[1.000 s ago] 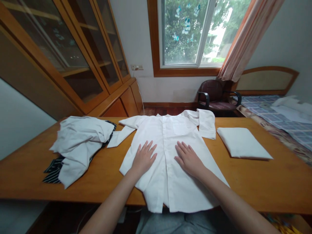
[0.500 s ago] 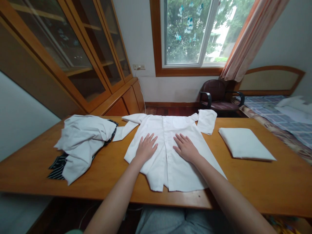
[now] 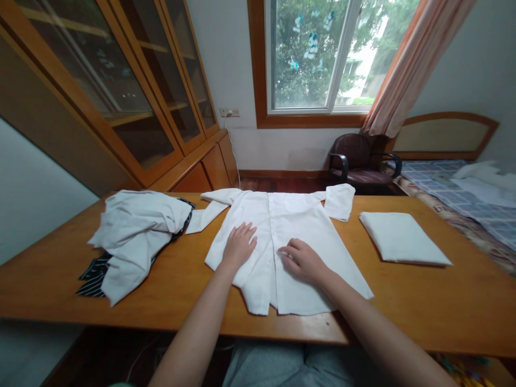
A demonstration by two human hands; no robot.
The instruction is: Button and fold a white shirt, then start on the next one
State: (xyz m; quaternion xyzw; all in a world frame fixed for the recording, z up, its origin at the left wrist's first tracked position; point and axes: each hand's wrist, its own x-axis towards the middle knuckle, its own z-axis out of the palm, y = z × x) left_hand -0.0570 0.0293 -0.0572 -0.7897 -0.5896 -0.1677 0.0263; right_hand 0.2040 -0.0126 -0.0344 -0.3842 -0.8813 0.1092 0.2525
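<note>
A white button-front shirt (image 3: 294, 215) lies front up on the table, its sleeves out to both sides and its hem toward me. My left hand (image 3: 241, 246) rests open and flat on the shirt's left half, fingers slightly spread. On the other half, my right hand (image 3: 302, 262) has its fingers bent and drawn together, the tips at the edge of the button placket; it appears to pinch the cloth there. The fingertips partly hide the fabric between them.
Left of the shirt, a rumpled pile of white clothing (image 3: 137, 226) lies over a black striped garment (image 3: 94, 279). A folded white garment (image 3: 403, 236) sits at the right of the wooden table (image 3: 435, 306). Beyond stand a maroon armchair (image 3: 350, 153), a bed and a glass-door cabinet.
My right hand has slid toward me and slightly left to the placket, its spread fingers now bent together. The left hand stays almost in place, flat on the shirt.
</note>
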